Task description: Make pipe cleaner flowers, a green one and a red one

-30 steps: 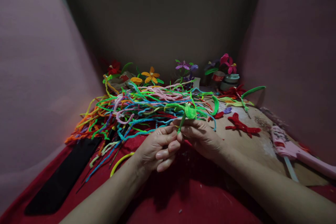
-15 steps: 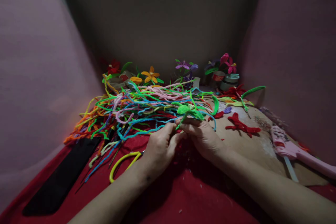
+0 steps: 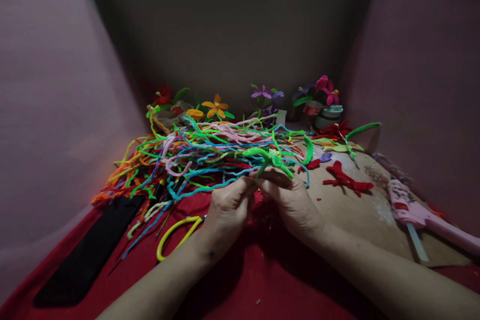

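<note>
Holding a green flower (image 3: 270, 157), red label (image 3: 311, 110) behind, apparently unreadable

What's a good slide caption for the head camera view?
Left hand and right hand hold a green fuzzy flower before a heap of colourful fuzzy strands.

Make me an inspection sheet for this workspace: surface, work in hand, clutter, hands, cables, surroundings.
Surface: red cloth, brown board at right.
Work in hand: green fuzzy flower, pale tips at its centre.
Clutter: tangled heap of coloured strands; flat black object; yellow-handled tool, partly hidden; pink glue gun; red fuzzy piece on the board.
Hands: left hand and right hand both hold the flower's stem.
Cables: nothing seen.
Surroundings: more flowers along the back; pinkish panels on both sides.
</note>
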The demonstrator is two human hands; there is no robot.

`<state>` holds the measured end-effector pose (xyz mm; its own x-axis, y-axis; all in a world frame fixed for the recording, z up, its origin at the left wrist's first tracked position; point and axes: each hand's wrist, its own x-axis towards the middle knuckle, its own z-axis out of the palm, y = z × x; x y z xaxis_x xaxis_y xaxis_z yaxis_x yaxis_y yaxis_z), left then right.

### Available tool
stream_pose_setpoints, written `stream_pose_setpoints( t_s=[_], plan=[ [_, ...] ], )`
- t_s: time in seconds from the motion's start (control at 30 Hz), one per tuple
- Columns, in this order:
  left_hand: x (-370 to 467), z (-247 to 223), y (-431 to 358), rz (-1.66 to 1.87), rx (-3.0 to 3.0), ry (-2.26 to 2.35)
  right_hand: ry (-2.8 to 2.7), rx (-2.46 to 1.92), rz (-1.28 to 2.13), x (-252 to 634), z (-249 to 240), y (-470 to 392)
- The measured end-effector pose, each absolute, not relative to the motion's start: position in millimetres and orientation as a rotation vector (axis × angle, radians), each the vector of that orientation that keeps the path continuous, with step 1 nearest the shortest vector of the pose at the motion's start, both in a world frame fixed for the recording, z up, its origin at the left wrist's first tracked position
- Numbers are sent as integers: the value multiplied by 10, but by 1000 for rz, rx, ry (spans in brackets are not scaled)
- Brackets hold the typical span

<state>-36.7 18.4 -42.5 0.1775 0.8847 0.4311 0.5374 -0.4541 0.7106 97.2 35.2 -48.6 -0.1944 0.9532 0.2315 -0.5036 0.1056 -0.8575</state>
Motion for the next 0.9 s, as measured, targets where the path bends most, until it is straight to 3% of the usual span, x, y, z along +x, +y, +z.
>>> stream_pose_setpoints(
  t_s=[0.9],
  plan=[
    [-360, -324, 213, 916, 866, 548, -1201, -539, 1601, 1065, -447, 385]
  ],
)
